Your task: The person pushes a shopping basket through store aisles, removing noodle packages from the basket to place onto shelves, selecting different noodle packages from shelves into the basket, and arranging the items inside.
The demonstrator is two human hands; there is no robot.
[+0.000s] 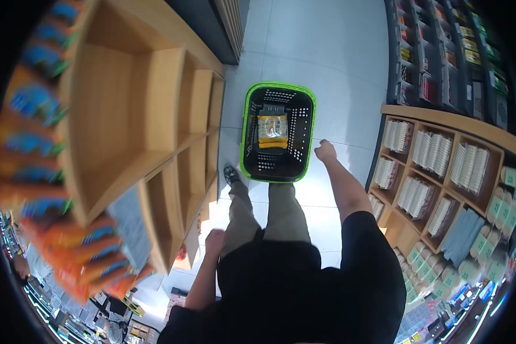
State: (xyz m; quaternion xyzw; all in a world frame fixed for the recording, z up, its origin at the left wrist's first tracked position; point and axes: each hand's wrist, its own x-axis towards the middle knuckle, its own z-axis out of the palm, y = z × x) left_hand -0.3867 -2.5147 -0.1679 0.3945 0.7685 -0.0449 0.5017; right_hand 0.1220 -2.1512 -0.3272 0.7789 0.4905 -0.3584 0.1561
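In front of my legs is a black shopping basket (250, 109) with a bright green rim and perforated walls. Inside it lie yellow-edged packets (273, 131) with a clear, shiny window. My right hand (325, 151) is just off the basket's right rim, its fingers curled, with nothing visible in them. Down by my left hip hangs my left hand (215, 241); it is small and blurred, so its fingers cannot be made out. The basket's support is hidden from above.
Wooden shelving (155, 109) with bare compartments runs along the left, beside orange and blue bags (34, 103). On the right, a wooden cubby rack (450, 123) holds pale packs, below dark racks of packets (441, 51). A light tiled floor (304, 40) lies between them.
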